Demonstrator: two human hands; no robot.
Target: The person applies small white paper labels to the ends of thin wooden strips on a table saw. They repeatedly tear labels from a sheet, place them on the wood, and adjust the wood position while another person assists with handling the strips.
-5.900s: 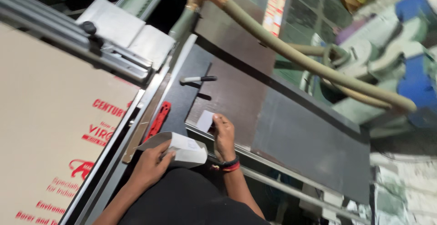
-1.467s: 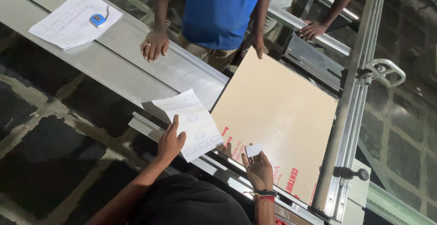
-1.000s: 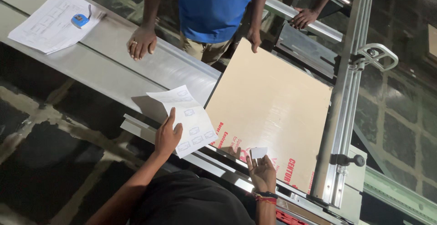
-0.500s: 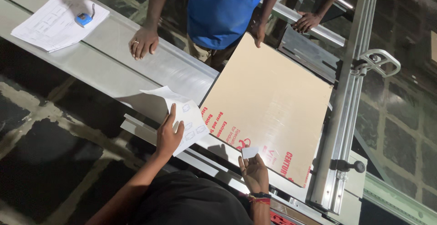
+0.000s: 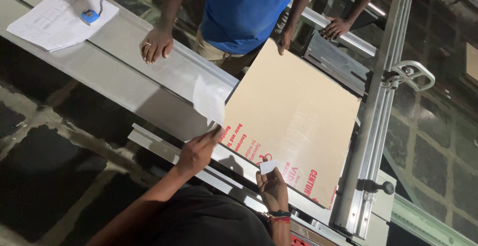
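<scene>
The left hand (image 5: 196,151) pinched a white sheet of paper (image 5: 209,99) by its lower corner, thumb and fingers closed on it, so the sheet stood up over the long metal table (image 5: 124,84) and curled at the top. Thin and limp, it would likely flop and crease unless held near an edge with a light pinch, and its printing could not be made out from this angle. The right hand (image 5: 273,188) held a small white slip (image 5: 268,167) between thumb and fingertips, closed on it, just over the near edge of a tan board (image 5: 294,121). The board lay flat on the machine bed, its right side against an upright aluminium fence rail (image 5: 381,116), with red printing along its near edge. It looked stiff and fairly heavy, best taken at two opposite edges with both hands. Across the table another person in a blue shirt (image 5: 246,7) rested one hand (image 5: 155,44) on the table and touched the board's far corner with the other; their upper body was cut off by the frame. Farther left lay papers (image 5: 57,19) with a small blue tape measure (image 5: 90,15) on top. The floor beneath was dark and hard to read
</scene>
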